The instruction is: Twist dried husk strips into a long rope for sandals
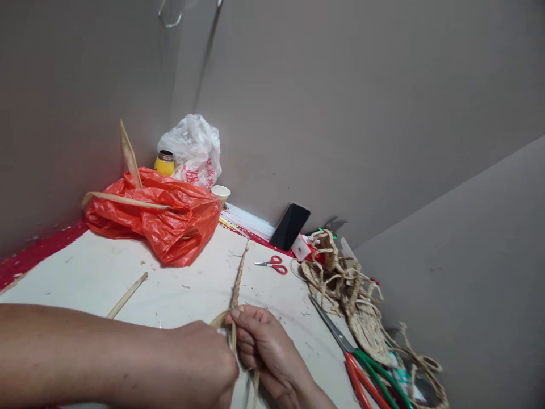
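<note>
both hands, left hand (204, 358) and right hand (266, 346), pinch the straw braid (237, 284) at the table's near edge; bare tabletop (187, 289) beyond.

Red printing shows on the white plastic bag (192, 146) in the corner, but it is crumpled and too small to read. Nothing else on the table (179, 289) carries legible words or numbers.

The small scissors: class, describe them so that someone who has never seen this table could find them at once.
Start at the orange bag in the table's far corner, then look right to the black phone leaning on the wall. The small scissors lie flat just in front of it. Their red handles are much smaller than those of the big scissors, which have red and green handles.
</note>
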A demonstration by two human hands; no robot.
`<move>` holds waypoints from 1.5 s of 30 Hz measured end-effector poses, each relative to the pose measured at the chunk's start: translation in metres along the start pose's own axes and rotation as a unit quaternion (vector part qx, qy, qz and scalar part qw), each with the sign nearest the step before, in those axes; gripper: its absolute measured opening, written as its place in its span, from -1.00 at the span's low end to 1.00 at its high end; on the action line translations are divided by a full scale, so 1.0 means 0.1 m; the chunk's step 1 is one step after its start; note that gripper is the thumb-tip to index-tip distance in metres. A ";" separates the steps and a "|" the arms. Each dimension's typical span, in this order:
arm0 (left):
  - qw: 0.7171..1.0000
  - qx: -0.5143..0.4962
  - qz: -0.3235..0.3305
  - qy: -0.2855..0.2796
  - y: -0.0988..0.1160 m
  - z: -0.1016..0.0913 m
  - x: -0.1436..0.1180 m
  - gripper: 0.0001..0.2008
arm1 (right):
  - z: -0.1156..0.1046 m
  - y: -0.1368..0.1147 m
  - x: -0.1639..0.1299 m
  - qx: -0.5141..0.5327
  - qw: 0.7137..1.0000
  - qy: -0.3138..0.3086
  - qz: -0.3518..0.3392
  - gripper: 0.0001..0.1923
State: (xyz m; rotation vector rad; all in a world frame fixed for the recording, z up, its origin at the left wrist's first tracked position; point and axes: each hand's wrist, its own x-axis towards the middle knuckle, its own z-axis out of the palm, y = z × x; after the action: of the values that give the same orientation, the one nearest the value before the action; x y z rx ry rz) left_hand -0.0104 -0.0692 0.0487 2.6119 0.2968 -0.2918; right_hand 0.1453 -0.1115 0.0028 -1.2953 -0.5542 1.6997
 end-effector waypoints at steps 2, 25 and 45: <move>0.991 -0.125 -0.011 0.050 -0.01 -0.09 -0.05 -0.75 | -0.03 -0.01 0.01 0.009 1.000 -0.011 -0.004 -0.71; 0.884 -0.443 -0.098 0.109 -0.59 0.06 0.41 -0.79 | -0.16 -0.16 0.01 -0.306 0.946 -0.037 -0.100 -0.64; 0.894 -0.403 -0.136 0.137 -0.58 0.12 0.43 -0.78 | -0.02 -0.14 -0.13 -0.280 0.959 -0.005 -0.036 -0.60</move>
State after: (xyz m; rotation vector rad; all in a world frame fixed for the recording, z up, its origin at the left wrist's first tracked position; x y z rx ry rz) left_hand 0.0132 -0.0188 0.0012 1.7716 0.7130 0.1072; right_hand 0.1525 -0.1160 0.0195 -1.6303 -1.1322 1.5430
